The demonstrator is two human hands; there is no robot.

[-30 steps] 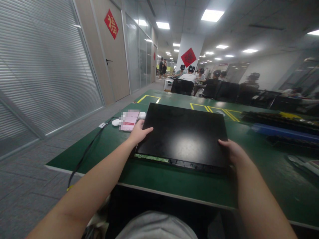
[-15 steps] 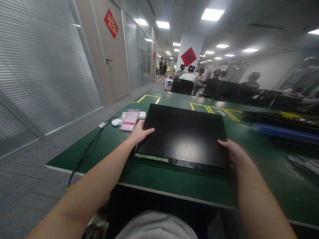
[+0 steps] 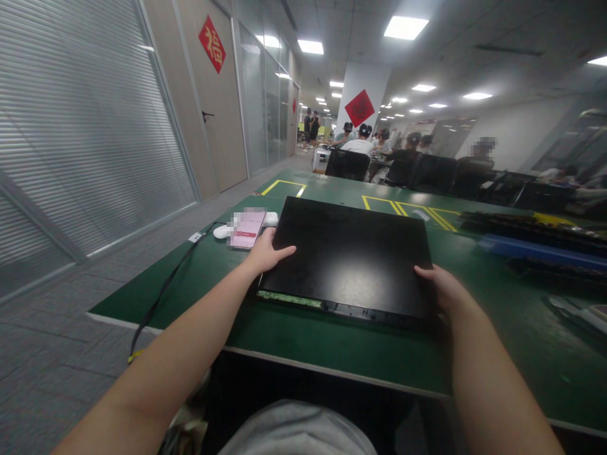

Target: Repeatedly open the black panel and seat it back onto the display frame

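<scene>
A black display panel [image 3: 353, 253], with a green circuit strip [image 3: 290, 299] along its near edge, is between my hands over the table. My left hand [image 3: 269, 254] grips its left edge, the thumb lying on the dark face. On the opposite edge, my right hand [image 3: 439, 285] is closed with its thumb on top. The fingers of both hands are mostly hidden beneath or behind the panel. Whether the panel rests on the table or is slightly lifted, I cannot tell.
The green table [image 3: 303, 332] carries yellow tape marks. Left of the panel lie a phone [image 3: 249, 229], a white mouse-like object [image 3: 220, 232] and a black cable [image 3: 164, 291]. A long blue item [image 3: 545, 251] and dark strips lie to the right. People sit on chairs [image 3: 348, 164] beyond.
Almost nothing differs. The panel and both hands keep the same place, apart from a very slight shift of the left hand and the panel's left side.
</scene>
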